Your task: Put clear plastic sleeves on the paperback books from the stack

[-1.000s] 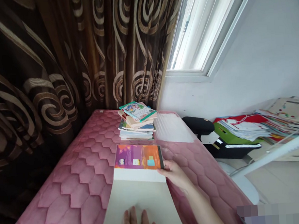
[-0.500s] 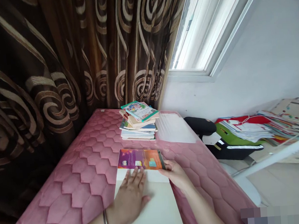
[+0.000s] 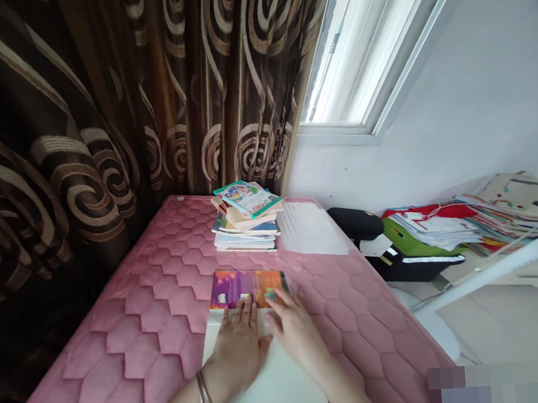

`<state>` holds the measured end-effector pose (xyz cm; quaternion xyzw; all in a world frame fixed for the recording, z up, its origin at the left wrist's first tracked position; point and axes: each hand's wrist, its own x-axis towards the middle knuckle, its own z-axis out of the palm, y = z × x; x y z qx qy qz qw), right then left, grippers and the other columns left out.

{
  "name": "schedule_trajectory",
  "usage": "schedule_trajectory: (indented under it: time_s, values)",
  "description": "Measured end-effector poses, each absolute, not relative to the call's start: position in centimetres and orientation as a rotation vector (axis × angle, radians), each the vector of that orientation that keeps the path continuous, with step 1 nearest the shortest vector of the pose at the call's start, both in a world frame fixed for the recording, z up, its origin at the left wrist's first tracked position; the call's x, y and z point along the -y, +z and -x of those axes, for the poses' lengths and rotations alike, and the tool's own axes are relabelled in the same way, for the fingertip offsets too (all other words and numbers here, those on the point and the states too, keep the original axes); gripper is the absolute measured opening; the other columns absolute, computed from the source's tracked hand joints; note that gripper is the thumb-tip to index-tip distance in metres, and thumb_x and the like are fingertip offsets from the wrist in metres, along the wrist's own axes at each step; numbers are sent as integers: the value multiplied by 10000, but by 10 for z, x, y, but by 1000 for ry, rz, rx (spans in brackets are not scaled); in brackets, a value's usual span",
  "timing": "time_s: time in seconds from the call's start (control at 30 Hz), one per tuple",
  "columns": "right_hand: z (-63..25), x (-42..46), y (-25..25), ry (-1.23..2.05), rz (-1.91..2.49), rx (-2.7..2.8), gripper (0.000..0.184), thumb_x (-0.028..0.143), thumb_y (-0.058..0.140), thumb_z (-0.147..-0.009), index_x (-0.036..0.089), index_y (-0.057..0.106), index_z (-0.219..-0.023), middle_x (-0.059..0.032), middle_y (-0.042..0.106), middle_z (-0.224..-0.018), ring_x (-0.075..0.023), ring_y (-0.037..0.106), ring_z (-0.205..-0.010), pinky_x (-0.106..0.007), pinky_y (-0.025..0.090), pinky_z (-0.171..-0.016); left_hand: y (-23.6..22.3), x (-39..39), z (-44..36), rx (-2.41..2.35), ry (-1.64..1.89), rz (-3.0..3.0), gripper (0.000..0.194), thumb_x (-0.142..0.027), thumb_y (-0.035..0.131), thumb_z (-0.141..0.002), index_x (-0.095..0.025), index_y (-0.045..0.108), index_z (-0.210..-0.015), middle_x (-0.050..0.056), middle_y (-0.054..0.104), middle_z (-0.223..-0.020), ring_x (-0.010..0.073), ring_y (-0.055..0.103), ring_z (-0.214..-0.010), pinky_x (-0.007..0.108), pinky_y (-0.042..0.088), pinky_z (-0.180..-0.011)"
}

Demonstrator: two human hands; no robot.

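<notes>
The book (image 3: 227,290) (purple and orange on the part that shows) lies on the pink mattress (image 3: 149,332), on the near side of the book stack (image 3: 246,231) and apart from it. A pale sheet (image 3: 277,394) covers its nearer part. The left hand (image 3: 238,351) lies open and flat, fingertips at the sheet's edge, gripping nothing; the right hand (image 3: 294,332), open with fingers loosely spread, rests beside it, also gripping nothing. Behind the stack hangs the curtain (image 3: 224,94).
</notes>
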<state>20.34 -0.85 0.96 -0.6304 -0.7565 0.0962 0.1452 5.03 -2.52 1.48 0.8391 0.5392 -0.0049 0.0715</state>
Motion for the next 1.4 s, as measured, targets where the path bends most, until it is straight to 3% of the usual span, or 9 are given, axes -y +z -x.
schedule_trajectory:
  time_s: [0.1, 0.23, 0.4, 0.6, 0.83, 1.03, 1.4]
  values:
    - [-193, 12, 3, 350, 1818, 2317, 445, 248, 317, -932, 166, 515, -1322, -98, 398, -1451, -266, 343, -1341, -403, 307, -1077, 14, 22, -57, -1681, 42, -2494, 522, -321, 291, -928, -94, 391, -1387, 156, 369, -1446, 287, 356, -1337, 483, 326, -1071]
    - [-190, 11, -2, 372, 1836, 2372, 481, 160, 348, -900, 121, 442, -1370, -140, 349, -1464, -275, 285, -1370, -415, 262, -1103, 17, 1, -68, -1826, 154, -2473, 515, -215, 257, -924, -88, 321, -1419, 181, 478, -1376, 273, 468, -1258, 479, 362, -1033]
    - [-190, 11, 1, 302, 1819, 2367, 458, 250, 297, -952, 101, 464, -1351, -151, 373, -1446, -271, 303, -1360, -402, 279, -1105, 10, -38, -62, -1645, 170, -2516, 546, -327, 237, -933, -117, 288, -1435, 103, 254, -1511, 261, 209, -1402, 570, 116, -1122]
    - [-189, 13, 0, 238, 1792, 2368, 450, 277, 312, -958, 113, 478, -1344, -150, 386, -1437, -278, 311, -1355, -427, 290, -1100, 3, -46, -37, -1636, 138, -2399, 608, -396, 194, -933, -125, 124, -1472, 74, 142, -1542, 221, 146, -1421, 556, 45, -1134]
    - [-178, 0, 7, 306, 1676, 2297, 464, 240, 304, -945, 64, 444, -1350, -151, 428, -1420, -225, 327, -1354, -371, 315, -1098, -5, -46, -35, -1722, 120, -2427, 617, -377, 209, -919, -125, 118, -1475, 78, 175, -1539, 224, 129, -1424, 549, 4, -1136]
    - [-158, -41, 17, 544, 1579, 2354, 621, 430, 198, -964, 46, 227, -1451, -125, 244, -1511, -236, 166, -1410, -433, 161, -1149, -11, -48, -32, -1697, 58, -2509, 619, -294, 286, -886, -180, 135, -1475, 86, 176, -1540, 261, 113, -1424, 580, -5, -1119]
    - [-190, -38, 7, 452, 1920, 2290, 740, 530, 134, -939, -11, 199, -1442, -178, 205, -1510, -245, 147, -1415, -469, 52, -1139, 9, -45, -30, -1821, 51, -2358, 575, -257, 201, -908, -116, 177, -1464, 86, 201, -1527, 246, 215, -1402, 582, 25, -1125]
